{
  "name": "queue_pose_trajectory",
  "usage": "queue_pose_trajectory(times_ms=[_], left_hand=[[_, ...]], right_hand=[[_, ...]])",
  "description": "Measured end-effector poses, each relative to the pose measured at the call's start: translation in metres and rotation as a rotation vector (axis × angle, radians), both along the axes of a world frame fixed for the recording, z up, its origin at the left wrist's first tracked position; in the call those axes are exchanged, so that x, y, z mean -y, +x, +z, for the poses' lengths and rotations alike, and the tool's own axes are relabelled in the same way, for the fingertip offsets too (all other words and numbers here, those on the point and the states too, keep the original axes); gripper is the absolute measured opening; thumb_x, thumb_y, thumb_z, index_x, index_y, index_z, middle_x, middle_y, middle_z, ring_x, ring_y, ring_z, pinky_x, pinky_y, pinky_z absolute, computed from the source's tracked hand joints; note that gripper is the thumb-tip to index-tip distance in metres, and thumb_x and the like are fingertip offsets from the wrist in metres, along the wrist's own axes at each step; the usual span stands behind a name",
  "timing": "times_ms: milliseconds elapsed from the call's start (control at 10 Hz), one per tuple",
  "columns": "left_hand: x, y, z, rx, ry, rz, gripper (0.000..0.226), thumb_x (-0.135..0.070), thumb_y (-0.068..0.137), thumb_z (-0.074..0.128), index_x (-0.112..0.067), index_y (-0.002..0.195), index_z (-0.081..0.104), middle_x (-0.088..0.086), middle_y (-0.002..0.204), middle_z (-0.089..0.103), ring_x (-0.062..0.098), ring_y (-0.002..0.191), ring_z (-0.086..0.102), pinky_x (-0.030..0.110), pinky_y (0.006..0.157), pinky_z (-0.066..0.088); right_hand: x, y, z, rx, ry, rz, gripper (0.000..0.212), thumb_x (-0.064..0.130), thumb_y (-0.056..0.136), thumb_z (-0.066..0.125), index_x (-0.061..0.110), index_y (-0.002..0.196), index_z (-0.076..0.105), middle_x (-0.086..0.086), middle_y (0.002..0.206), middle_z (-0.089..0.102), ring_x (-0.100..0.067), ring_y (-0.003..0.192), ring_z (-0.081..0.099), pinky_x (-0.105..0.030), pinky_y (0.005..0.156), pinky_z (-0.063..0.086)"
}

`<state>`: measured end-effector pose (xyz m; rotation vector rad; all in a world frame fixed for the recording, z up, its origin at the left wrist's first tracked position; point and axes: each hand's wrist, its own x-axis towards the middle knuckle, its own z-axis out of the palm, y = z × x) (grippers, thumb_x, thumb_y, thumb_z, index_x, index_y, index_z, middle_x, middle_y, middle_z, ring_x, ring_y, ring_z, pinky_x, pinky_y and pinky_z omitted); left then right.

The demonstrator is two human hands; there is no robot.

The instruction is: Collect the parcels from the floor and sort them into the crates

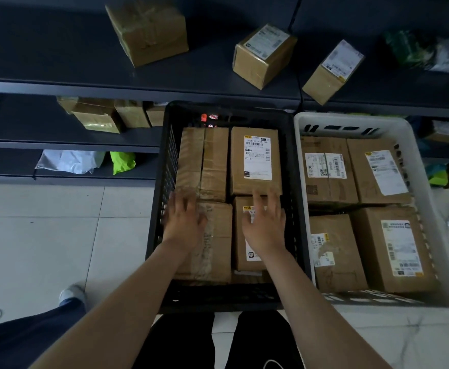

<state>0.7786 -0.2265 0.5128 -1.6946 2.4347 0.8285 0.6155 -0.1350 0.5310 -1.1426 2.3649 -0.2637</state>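
We look down at two crates standing side by side on a tiled floor (pixel 45 222), against dark shelves (pixel 58 49); the black crate (pixel 165 182) is on the left and the white crate (pixel 351 119) just beside it on the right. Each holds four brown cardboard parcels, packed in two rows of two.

In the black crate the far-left parcel (pixel 204 161) is banded with tape; the far-right parcel (pixel 255 161) bears a white label; the near-left parcel (pixel 215 243) and near-right parcel (pixel 250 251) lie closest to us. Our bare arms reach in from below. The left hand (pixel 185 218) is open, fingers spread, over the far end of the near-left parcel; the right hand (pixel 264 227) is open too, fingers spread over the near-right parcel, fingertips reaching the near edge of the far-right one. Neither hand grips anything; both are slightly blurred, so we cannot tell whether they touch the cardboard.

The white crate's parcels (pixel 377 171) all show labels.

On the top shelf stand three more boxes (pixel 149 30), well apart; smaller boxes (pixel 98 115) sit on the shelf below; lower still lie a white bag (pixel 69 161) and a green bag (pixel 122 161). A shoe (pixel 73 292) shows at lower left.
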Motion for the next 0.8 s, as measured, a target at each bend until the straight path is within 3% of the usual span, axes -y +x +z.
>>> queue_pose_trajectory(times_ms=[100,200,400,600,700,800], left_hand=[[0.003,-0.003,-0.004,0.159,-0.026,-0.123,0.069,-0.036,0.098,0.04,-0.011,0.155,0.01,0.017,0.16,0.006,0.034,0.15,-0.003,0.048,0.121,0.005],[0.009,-0.004,-0.004,0.189,0.026,-0.148,0.069,-0.034,0.098,0.039,-0.011,0.155,0.007,0.016,0.161,0.005,0.034,0.15,-0.004,0.047,0.121,0.005],[-0.003,-0.009,0.005,0.168,-0.077,-0.147,0.069,-0.034,0.097,0.042,-0.008,0.154,0.012,0.015,0.16,0.007,0.034,0.15,-0.004,0.048,0.121,0.002],[-0.023,-0.024,0.01,0.082,-0.014,-0.296,0.065,-0.03,0.098,0.041,-0.009,0.154,0.016,0.011,0.162,0.008,0.03,0.15,0.001,0.048,0.122,0.008],[-0.027,-0.027,0.016,0.007,-0.002,-0.24,0.053,-0.026,0.094,0.046,-0.018,0.146,0.039,0.008,0.159,0.021,0.029,0.146,0.015,0.046,0.119,0.014],[-0.026,-0.034,0.03,-0.159,0.061,-0.087,0.04,-0.024,0.094,0.043,-0.021,0.133,0.055,0.003,0.146,0.046,0.023,0.137,0.036,0.041,0.115,0.02]], right_hand=[[0.019,-0.012,-0.003,-0.033,0.104,0.22,0.064,0.042,0.103,0.034,0.031,0.159,0.003,0.0,0.165,-0.019,-0.022,0.152,-0.016,-0.051,0.123,-0.002],[0.017,-0.015,-0.012,-0.021,0.178,0.319,0.064,0.044,0.105,0.029,0.031,0.158,-0.004,0.001,0.164,-0.024,-0.019,0.15,-0.023,-0.054,0.122,-0.003],[0.003,-0.012,-0.017,-0.035,0.141,0.262,0.063,0.048,0.104,0.025,0.033,0.158,-0.005,0.002,0.164,-0.023,-0.02,0.15,-0.023,-0.05,0.12,-0.007],[-0.02,-0.001,-0.014,-0.01,0.135,0.234,0.064,0.043,0.104,0.033,0.033,0.158,0.002,-0.002,0.165,-0.019,-0.026,0.152,-0.016,-0.046,0.121,-0.008],[-0.025,0.0,-0.014,0.066,0.081,0.17,0.062,0.038,0.102,0.041,0.03,0.158,0.015,-0.002,0.166,-0.006,-0.024,0.153,-0.009,-0.046,0.124,0.0],[-0.017,-0.005,-0.004,0.337,-0.075,-0.094,0.051,0.03,0.098,0.052,0.026,0.147,0.04,-0.003,0.158,0.031,-0.024,0.147,0.027,-0.041,0.118,0.026]])
